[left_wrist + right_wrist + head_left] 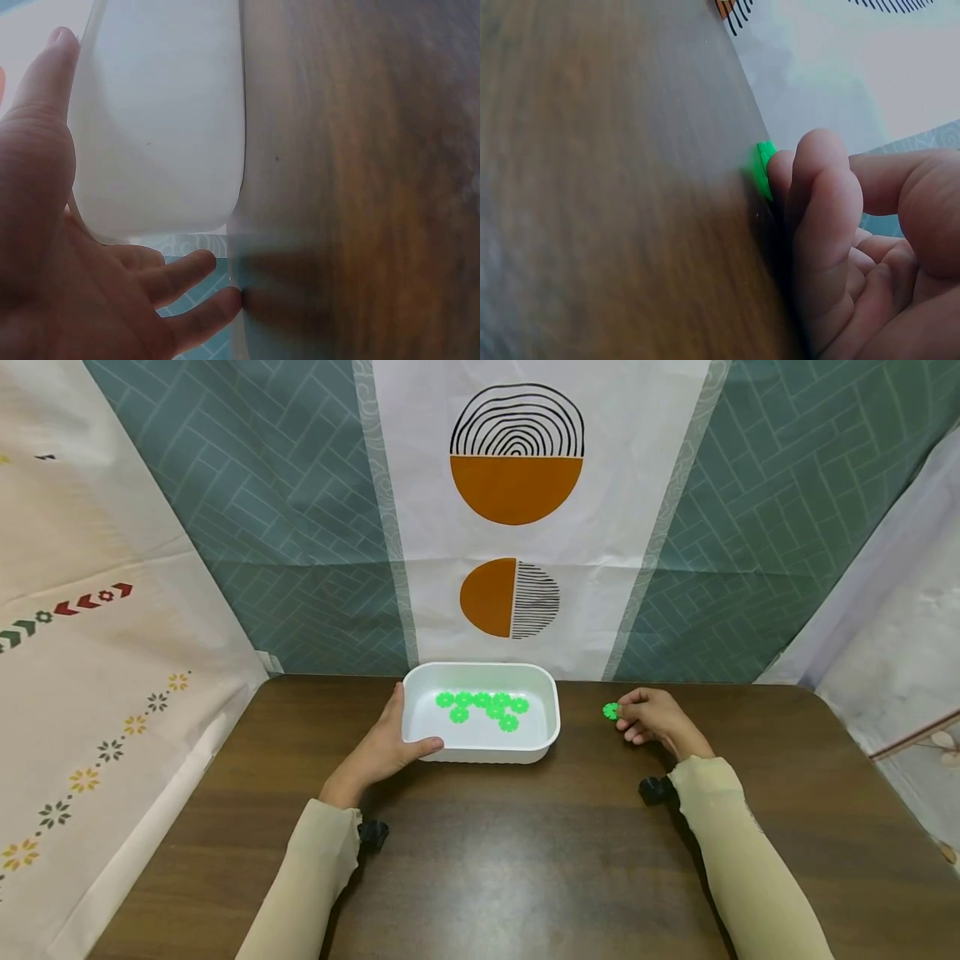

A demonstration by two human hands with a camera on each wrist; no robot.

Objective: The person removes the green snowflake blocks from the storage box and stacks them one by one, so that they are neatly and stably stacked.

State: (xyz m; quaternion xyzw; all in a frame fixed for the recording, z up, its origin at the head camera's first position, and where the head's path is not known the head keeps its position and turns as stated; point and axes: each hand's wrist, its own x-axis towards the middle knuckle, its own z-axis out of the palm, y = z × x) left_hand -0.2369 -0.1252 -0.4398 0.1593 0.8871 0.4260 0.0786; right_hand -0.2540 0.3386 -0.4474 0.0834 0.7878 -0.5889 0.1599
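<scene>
A white plastic tray (480,755) stands near the table's back edge, holding several bright green flower-shaped discs (508,722). My left hand (382,747) holds the tray's left end, thumb along the front rim and fingers round the left side. In the left wrist view, the tray's outer wall (165,135) fills the space beside the thumb (49,86), and some fingers stretch beyond its corner. To the tray's right, my right hand (654,718) pinches one more green disc (611,711) by its edge. That disc (763,169) shows close over the tabletop in the right wrist view.
The brown wooden table (495,860) reaches back to a patterned curtain (322,527) hanging behind the tray. Pale cloth (112,693) hangs along the left side, and more hangs at the right. Each wrist carries a small black device (372,835).
</scene>
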